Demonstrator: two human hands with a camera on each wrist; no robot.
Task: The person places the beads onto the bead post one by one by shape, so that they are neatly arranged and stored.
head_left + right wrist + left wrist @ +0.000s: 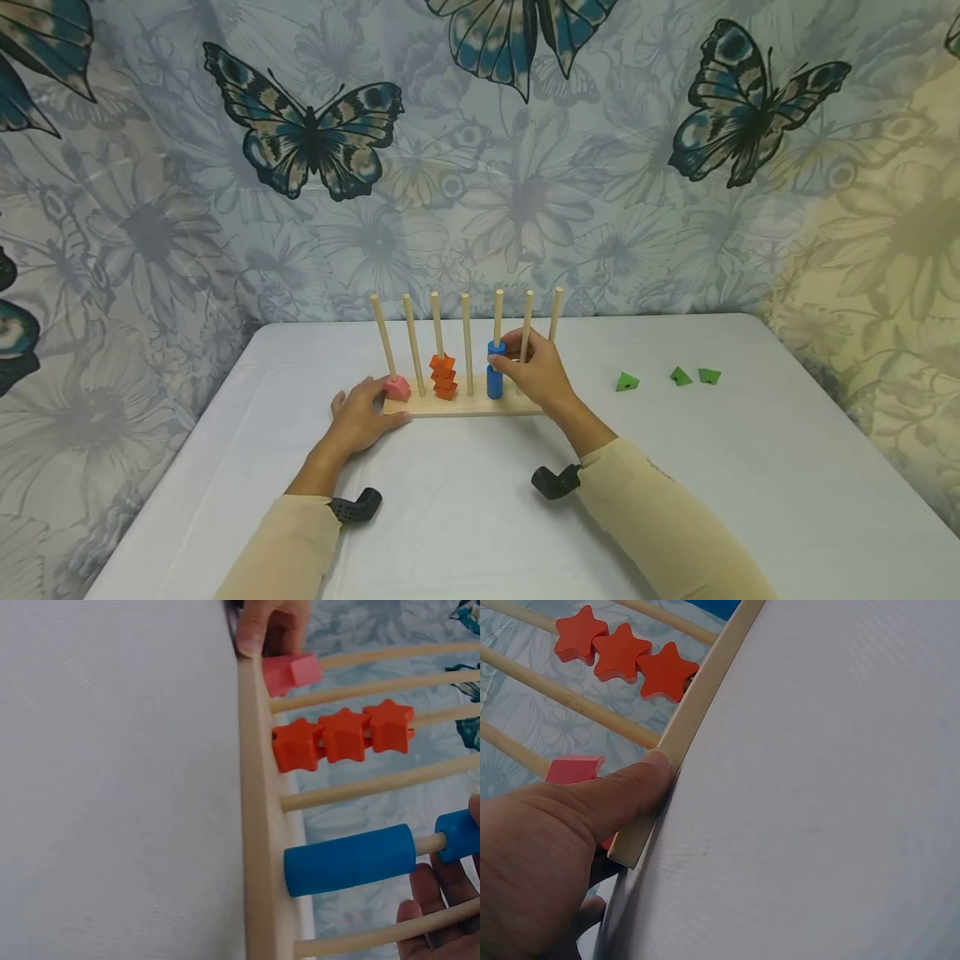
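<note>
A wooden peg board (442,407) with several upright pegs stands on the table. My left hand (360,421) grips its left end, the thumb pressing the front edge (697,697) of the base. Up on one peg, right of the middle, my right hand (542,373) pinches a blue cylinder (454,835) threaded on the peg. A gap of bare peg shows between it and the blue cylinder stack (349,860) at the base. Three orange-red stars (622,652) are stacked on another peg. A pink block (397,388) sits at the foot of the leftmost peg.
To the right of the board lie three green triangular pieces, one nearer (627,382) and two farther right (694,377). A white cloth (465,517) covers the table. Butterfly-patterned fabric (525,192) hangs behind its back edge.
</note>
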